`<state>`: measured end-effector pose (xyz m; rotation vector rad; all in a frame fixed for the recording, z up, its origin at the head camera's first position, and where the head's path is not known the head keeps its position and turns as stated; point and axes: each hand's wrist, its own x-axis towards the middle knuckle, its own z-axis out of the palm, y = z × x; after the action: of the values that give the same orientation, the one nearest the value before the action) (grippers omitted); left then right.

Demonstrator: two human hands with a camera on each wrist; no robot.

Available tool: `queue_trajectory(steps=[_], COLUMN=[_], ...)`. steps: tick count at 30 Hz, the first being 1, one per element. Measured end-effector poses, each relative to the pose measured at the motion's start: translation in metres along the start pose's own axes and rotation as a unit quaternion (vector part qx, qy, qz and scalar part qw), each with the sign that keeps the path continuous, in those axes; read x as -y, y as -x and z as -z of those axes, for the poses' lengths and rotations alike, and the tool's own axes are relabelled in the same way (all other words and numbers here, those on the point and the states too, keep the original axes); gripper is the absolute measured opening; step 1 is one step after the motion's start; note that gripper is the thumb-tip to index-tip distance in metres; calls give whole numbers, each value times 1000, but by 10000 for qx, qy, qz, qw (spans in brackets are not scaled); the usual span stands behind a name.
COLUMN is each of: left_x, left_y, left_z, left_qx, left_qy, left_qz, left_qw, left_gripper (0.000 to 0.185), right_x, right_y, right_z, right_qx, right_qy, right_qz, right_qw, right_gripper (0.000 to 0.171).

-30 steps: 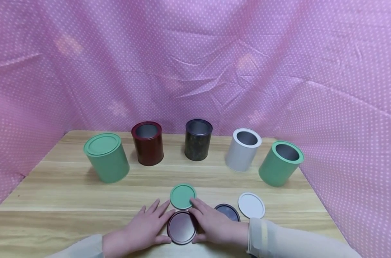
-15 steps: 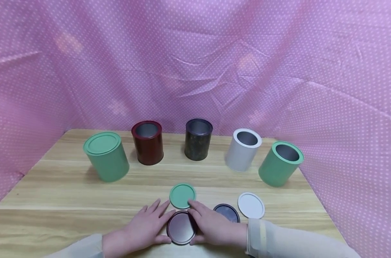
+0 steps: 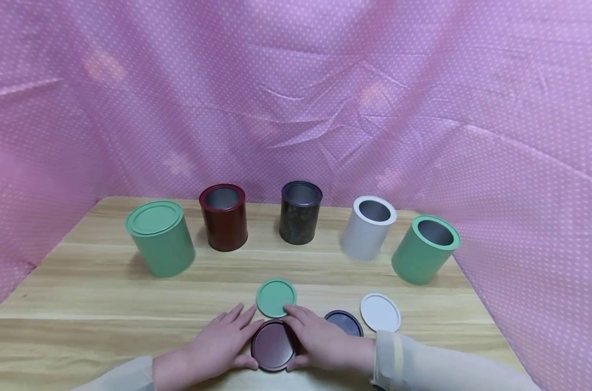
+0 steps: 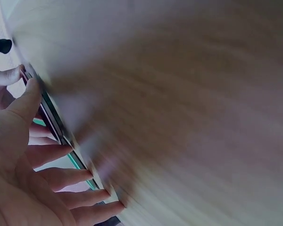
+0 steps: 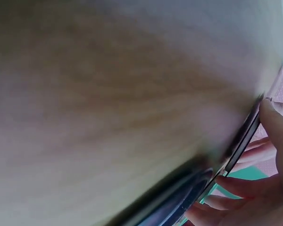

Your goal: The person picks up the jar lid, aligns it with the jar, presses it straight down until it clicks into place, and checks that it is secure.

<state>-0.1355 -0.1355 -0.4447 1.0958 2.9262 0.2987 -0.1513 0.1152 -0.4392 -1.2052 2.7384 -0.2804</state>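
Observation:
A dark red lid (image 3: 274, 344) lies flat on the wooden table (image 3: 105, 304) near its front edge. My left hand (image 3: 220, 345) lies flat against the lid's left rim, fingers straight, thumb at the near edge. My right hand (image 3: 320, 341) lies against its right rim and covers part of it, with the fingertips close to a green lid (image 3: 275, 298). In the left wrist view the left hand (image 4: 42, 141) has its thumb on the lid's edge (image 4: 54, 120). The right wrist view shows the right hand (image 5: 262, 160) touching the same rim (image 5: 241, 136).
A dark lid (image 3: 345, 321) and a white lid (image 3: 380, 312) lie right of my hands. Behind stand a closed green can (image 3: 161, 239), then open cans: dark red (image 3: 224, 218), black (image 3: 300, 213), white (image 3: 367, 221), green (image 3: 425, 250). Pink dotted cloth surrounds the table.
My right hand's fingers and thumb have drawn slightly in towards the dark red lid. The left hand and the lid have barely moved.

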Motion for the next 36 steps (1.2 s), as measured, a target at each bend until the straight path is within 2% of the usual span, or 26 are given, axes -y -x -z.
queue_trajectory(steps=[6, 13, 21, 28, 36], left_x=[-1, 3, 2, 11, 19], left_y=[-1, -6, -3, -3, -5], left_z=[2, 5, 11, 15, 19], left_qx=[-36, -186, -39, -34, 43], left_qy=[189, 388, 833, 1205, 1357], left_qz=[61, -27, 130, 107, 158], left_qw=[9998, 9991, 9964, 9926, 9906], left_gripper=[75, 76, 76, 73, 73], right_x=[-3, -6, -8, -8, -8], right_y=[3, 3, 0, -7, -14], right_z=[7, 7, 7, 12, 15], right_qx=[235, 134, 190, 289, 274], right_qy=[-308, -394, -512, -688, -732], right_qz=[-134, -171, -129, -247, -303], right_qw=[9992, 9990, 9984, 9969, 9965], right_gripper=[77, 78, 78, 80, 82])
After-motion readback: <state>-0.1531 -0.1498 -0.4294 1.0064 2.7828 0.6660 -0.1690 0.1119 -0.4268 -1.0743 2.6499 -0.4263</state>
